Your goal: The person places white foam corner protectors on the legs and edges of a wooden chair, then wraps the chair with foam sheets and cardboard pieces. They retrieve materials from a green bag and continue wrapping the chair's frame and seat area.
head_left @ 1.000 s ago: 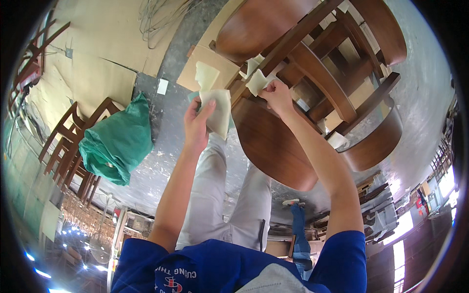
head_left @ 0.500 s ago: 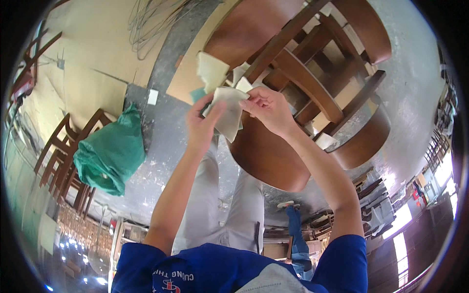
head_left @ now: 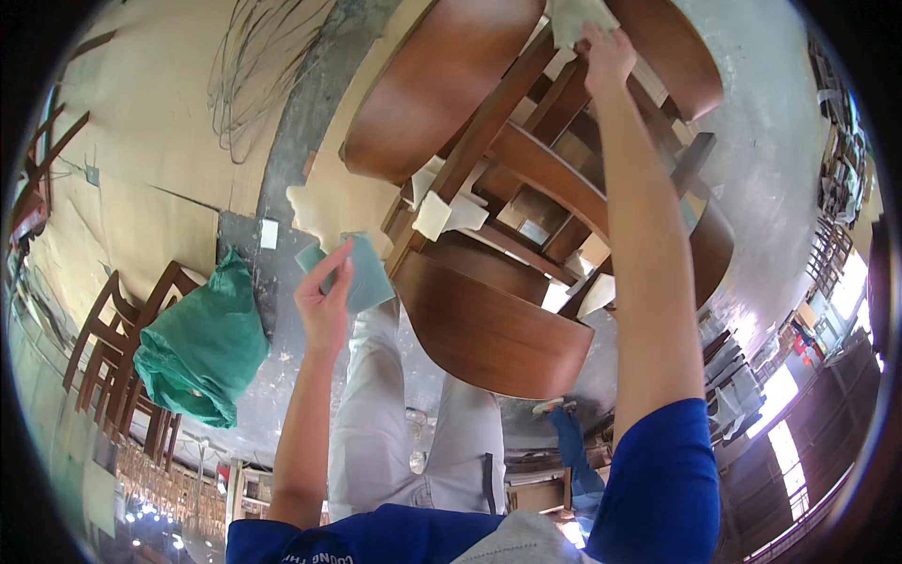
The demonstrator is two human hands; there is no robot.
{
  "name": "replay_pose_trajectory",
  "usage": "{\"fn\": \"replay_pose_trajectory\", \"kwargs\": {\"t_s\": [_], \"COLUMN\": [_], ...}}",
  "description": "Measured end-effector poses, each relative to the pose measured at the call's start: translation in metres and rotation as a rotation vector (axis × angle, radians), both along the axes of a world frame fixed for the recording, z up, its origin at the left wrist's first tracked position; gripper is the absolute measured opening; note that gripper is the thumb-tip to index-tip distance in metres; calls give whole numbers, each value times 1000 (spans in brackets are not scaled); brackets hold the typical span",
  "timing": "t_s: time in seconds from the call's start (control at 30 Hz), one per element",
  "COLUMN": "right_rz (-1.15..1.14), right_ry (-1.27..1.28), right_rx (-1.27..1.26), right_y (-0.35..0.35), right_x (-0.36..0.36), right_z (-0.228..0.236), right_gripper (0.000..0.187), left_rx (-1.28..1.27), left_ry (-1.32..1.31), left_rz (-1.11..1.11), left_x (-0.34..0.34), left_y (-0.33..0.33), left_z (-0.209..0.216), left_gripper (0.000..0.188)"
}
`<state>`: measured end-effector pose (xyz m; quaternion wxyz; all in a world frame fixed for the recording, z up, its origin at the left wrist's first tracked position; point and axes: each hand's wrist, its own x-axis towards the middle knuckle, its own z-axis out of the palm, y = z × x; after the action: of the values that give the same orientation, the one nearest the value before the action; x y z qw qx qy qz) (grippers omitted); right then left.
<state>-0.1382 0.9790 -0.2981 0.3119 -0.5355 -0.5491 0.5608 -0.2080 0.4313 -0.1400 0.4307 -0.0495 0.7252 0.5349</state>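
My left hand is closed on several thin foam sheets: pale green ones and a cream one with ragged edges. Stretched far forward, my right hand grips a cream foam sheet over the far side of stacked brown wooden chairs. More cream pieces lie between the chair parts at the near left corner. Another pale piece sits at the near right corner. The curved glossy panel of the stack is just before my legs.
A green cloth bundle rests at left beside dark wooden chair frames. Cardboard sheets cover the floor at far left, with loose wire or cord on them. Behind me, a person in blue trousers shows at the lower right.
My hands were together over the sheets; now they are apart. The right has reached far forward with one cream sheet, while the left has moved left and nearer with the rest.
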Motion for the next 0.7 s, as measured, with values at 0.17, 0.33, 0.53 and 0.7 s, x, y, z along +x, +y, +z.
{"fn": "replay_pose_trajectory", "kwargs": {"t_s": [0.17,0.33,0.53,0.7], "right_rz": [-53,-158,-74,781], "right_ry": [-142,-205,-309,129], "right_rx": [197,275,512,-492], "right_y": [31,30,-42,-176], "right_x": [-20,-29,-5,58], "right_z": [-29,-27,24,120], "right_gripper": [38,39,38,27], "left_rx": [-154,-101,127,354], "left_ry": [166,74,7,-11], "left_rz": [-172,-157,-151,-305], "left_x": [7,10,12,24], "left_y": [-33,-23,49,124], "left_z": [-1,12,20,20], "left_gripper": [45,61,71,64]}}
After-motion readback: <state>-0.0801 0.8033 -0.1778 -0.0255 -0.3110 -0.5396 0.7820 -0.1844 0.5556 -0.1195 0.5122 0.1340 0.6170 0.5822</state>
